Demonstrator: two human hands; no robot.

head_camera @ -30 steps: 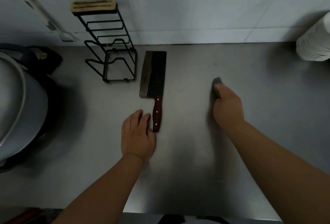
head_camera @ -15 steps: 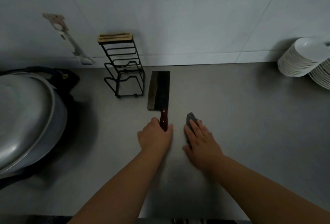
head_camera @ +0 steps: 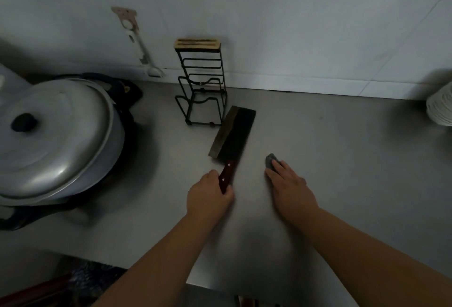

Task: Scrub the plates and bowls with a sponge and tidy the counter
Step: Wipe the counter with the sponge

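Observation:
A dark cleaver with a red-brown handle lies on the steel counter, its blade pointing away toward the wall. My left hand grips the end of that handle. To the right, my right hand lies flat on the counter with straight fingers pressing a small grey sponge, whose far end shows past the fingertips. A stack of white bowls stands at the far right edge, partly cut off.
A black wire knife rack with a wooden top stands by the tiled wall just behind the cleaver. A big metal pot lid over a dark wok fills the left side. The counter's front edge runs below my forearms.
My left hand went from resting beside the cleaver handle to gripping it, and the blade has swung to the right. My right hand slid the sponge left toward the cleaver.

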